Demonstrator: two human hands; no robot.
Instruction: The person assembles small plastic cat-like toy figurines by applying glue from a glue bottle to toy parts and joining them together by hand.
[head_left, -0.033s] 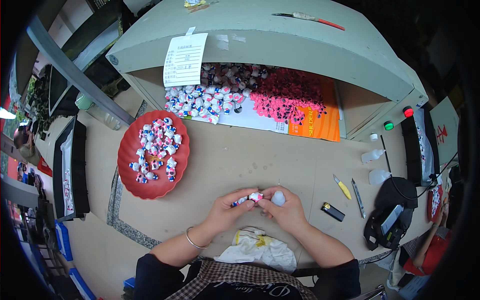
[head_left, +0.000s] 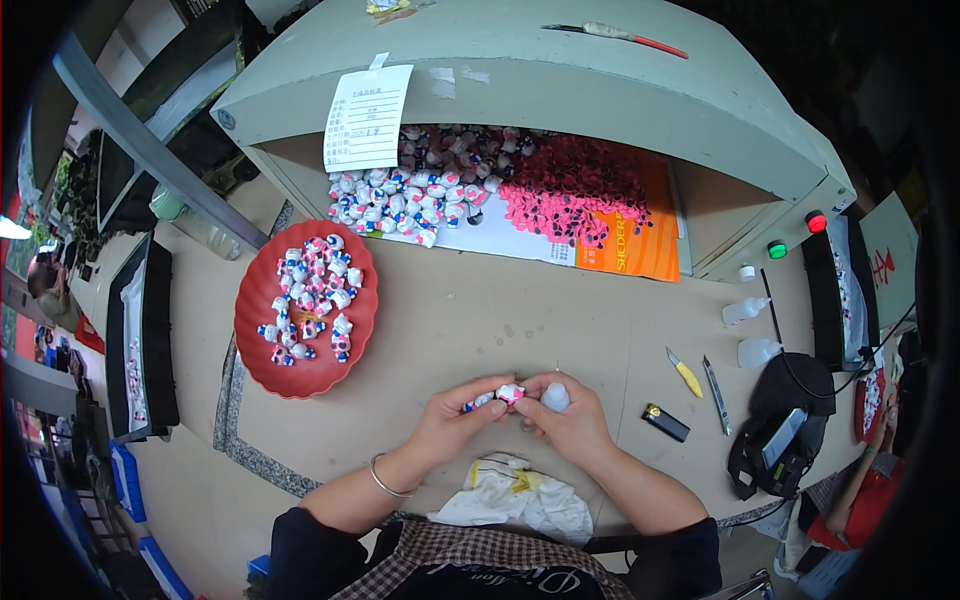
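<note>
Over the near middle of the table, my left hand (head_left: 456, 412) is closed around a small white, blue and pink figurine (head_left: 510, 393). Facing it, my right hand (head_left: 575, 415) grips a small translucent squeeze bottle (head_left: 556, 397) with a thin needle tip pointing up. The right fingertips also meet the figurine; how they touch it is partly hidden. Left of my hands, a red scalloped bowl (head_left: 262, 340) holds several similar figurines. A stained white cloth (head_left: 520, 505) lies between my forearms.
A grey cabinet (head_left: 520, 80) stands behind, with white figurines (head_left: 400, 205) and pink flower-like pieces (head_left: 575, 205) inside. At right lie a yellow-handled knife (head_left: 686, 374), a slim metal cutter (head_left: 717, 395), a black lighter (head_left: 665, 423), small bottles (head_left: 745, 312) and a black bag (head_left: 790, 400).
</note>
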